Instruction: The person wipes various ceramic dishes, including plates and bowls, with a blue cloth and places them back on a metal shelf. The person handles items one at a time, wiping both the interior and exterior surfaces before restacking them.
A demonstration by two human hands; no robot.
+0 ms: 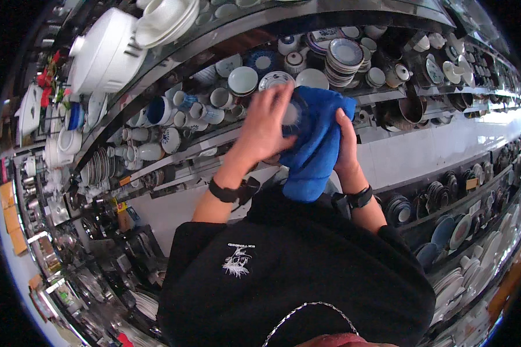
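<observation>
A blue cloth (314, 143) hangs from my right hand (348, 141), whose thumb presses on the cloth's right side. Against the cloth's left side is a round dark blue dish with a pale centre (291, 113), blurred and partly covered. My left hand (267, 121) is spread at the dish's left edge, blurred; whether its fingers touch the dish I cannot tell. Just beyond the hands, a patterned white bowl (277, 80) and a plain white bowl (243, 80) stand on the shelf.
Stacked small plates (345, 54), a lidded teapot (397, 74) and several cups (206, 112) crowd the shelf ahead. A large white lidded pot (106, 50) stands on the upper left shelf. Plates (443, 232) fill racks at right. Metalware lies at lower left.
</observation>
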